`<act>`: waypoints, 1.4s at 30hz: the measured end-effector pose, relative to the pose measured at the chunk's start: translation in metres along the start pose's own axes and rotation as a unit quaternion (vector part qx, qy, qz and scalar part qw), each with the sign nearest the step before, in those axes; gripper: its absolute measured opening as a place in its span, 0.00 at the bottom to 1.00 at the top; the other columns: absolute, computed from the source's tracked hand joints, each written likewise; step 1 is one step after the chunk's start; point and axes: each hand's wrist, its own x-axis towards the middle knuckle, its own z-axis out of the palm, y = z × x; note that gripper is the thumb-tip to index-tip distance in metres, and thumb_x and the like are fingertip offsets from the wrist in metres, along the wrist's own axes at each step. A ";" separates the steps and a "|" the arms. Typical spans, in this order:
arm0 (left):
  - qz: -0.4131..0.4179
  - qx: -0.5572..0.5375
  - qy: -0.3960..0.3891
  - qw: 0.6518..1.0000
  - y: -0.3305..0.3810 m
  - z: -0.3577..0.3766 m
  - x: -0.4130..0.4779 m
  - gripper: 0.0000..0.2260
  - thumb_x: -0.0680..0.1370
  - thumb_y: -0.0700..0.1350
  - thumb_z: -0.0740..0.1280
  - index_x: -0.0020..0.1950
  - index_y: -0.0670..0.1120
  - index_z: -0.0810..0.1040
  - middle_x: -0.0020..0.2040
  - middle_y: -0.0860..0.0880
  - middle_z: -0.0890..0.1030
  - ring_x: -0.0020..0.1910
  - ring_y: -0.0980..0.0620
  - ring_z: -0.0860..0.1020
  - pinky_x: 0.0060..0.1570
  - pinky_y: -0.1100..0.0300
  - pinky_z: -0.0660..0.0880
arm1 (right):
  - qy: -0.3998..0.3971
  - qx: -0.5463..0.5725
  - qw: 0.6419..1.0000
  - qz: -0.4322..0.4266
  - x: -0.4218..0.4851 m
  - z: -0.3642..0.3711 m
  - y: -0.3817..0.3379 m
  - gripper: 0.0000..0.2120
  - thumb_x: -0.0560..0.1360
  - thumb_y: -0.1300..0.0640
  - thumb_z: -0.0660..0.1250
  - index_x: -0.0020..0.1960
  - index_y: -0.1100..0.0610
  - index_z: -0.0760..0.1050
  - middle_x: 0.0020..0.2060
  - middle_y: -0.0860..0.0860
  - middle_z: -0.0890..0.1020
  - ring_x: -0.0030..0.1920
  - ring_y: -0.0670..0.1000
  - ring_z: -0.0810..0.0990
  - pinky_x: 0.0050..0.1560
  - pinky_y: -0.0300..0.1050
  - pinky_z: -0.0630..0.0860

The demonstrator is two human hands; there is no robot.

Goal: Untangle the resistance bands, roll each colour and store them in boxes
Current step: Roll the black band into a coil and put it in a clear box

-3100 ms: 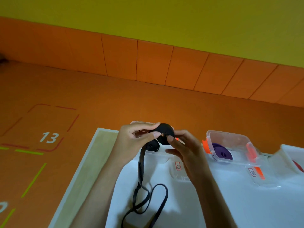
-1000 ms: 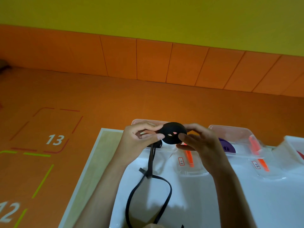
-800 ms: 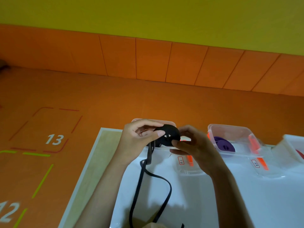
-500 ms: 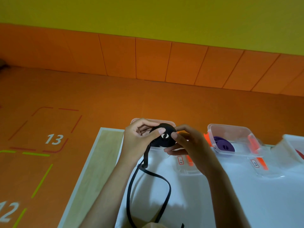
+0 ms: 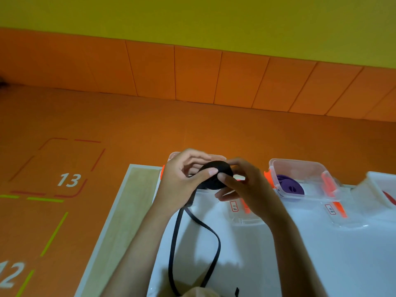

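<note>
- Orange floor painted with numbers, orange skirting, yellow wall above.
- White worktop [image 5: 321, 264] fills the lower right. Two clear lids [image 5: 246, 221] lie flat on it.
- Row of clear boxes along its far edge: left box [image 5: 174, 155] behind the hands, middle box [image 5: 300, 166] holding a rolled purple band [image 5: 289, 187], right box [image 5: 379, 179] cut off by the frame.
- Left hand [image 5: 182, 181] and right hand [image 5: 242, 185] are raised above the worktop. Each grip pinches the black roll [image 5: 216, 168] from its own side.
- Loose tail [image 5: 214, 236] of the same band drops from the roll and loops across the worktop (its far end runs out of view).
- Handling, by my reckoning: light, soft, springy rubber, and the coil would likely unwind if let go. Best held across the flat faces, with the tail fed in under light tension.
</note>
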 end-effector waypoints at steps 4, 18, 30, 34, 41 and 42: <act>0.039 0.020 0.033 0.998 0.002 0.004 0.001 0.06 0.75 0.47 0.79 0.49 0.57 0.88 0.52 0.53 0.88 0.60 0.43 0.83 0.59 0.41 0.80 | 0.011 0.071 0.996 -0.046 -0.003 0.002 -0.003 0.12 0.80 0.55 0.69 0.59 0.60 0.75 0.52 0.55 0.87 0.46 0.60 0.90 0.45 0.47 0.87; 0.035 -0.023 0.042 0.998 0.014 -0.006 0.004 0.11 0.70 0.45 0.83 0.50 0.52 0.88 0.48 0.50 0.89 0.46 0.53 0.87 0.47 0.65 0.81 | 0.031 0.035 0.994 -0.101 -0.003 -0.002 -0.009 0.09 0.77 0.57 0.72 0.57 0.56 0.82 0.52 0.52 0.87 0.51 0.57 0.88 0.44 0.44 0.86; 0.068 -0.023 0.047 0.996 0.027 -0.012 0.009 0.16 0.71 0.47 0.83 0.56 0.59 0.88 0.49 0.52 0.89 0.47 0.56 0.86 0.48 0.67 0.80 | 0.007 0.124 0.987 -0.102 -0.008 0.003 -0.020 0.12 0.78 0.61 0.72 0.57 0.65 0.76 0.55 0.59 0.86 0.54 0.62 0.88 0.50 0.50 0.86; 0.082 -0.048 0.093 0.991 0.027 -0.007 0.008 0.10 0.71 0.41 0.83 0.48 0.51 0.89 0.48 0.49 0.89 0.48 0.53 0.87 0.48 0.65 0.81 | 0.034 0.143 0.984 -0.104 -0.006 0.012 -0.028 0.13 0.79 0.57 0.71 0.61 0.60 0.75 0.53 0.59 0.87 0.49 0.63 0.89 0.47 0.49 0.86; 0.053 -0.083 0.027 0.995 0.032 -0.015 0.007 0.13 0.73 0.44 0.80 0.56 0.56 0.90 0.51 0.51 0.87 0.51 0.55 0.84 0.50 0.68 0.78 | 0.019 0.171 0.980 -0.102 -0.003 0.008 -0.029 0.11 0.80 0.55 0.71 0.59 0.59 0.75 0.57 0.61 0.85 0.56 0.63 0.87 0.47 0.52 0.86; 0.059 -0.079 0.025 0.995 0.033 -0.016 0.008 0.13 0.73 0.43 0.80 0.56 0.56 0.90 0.49 0.51 0.87 0.50 0.56 0.84 0.48 0.68 0.78 | 0.009 0.164 0.981 -0.101 -0.003 0.007 -0.030 0.11 0.81 0.54 0.71 0.59 0.58 0.75 0.56 0.60 0.86 0.55 0.63 0.88 0.44 0.51 0.86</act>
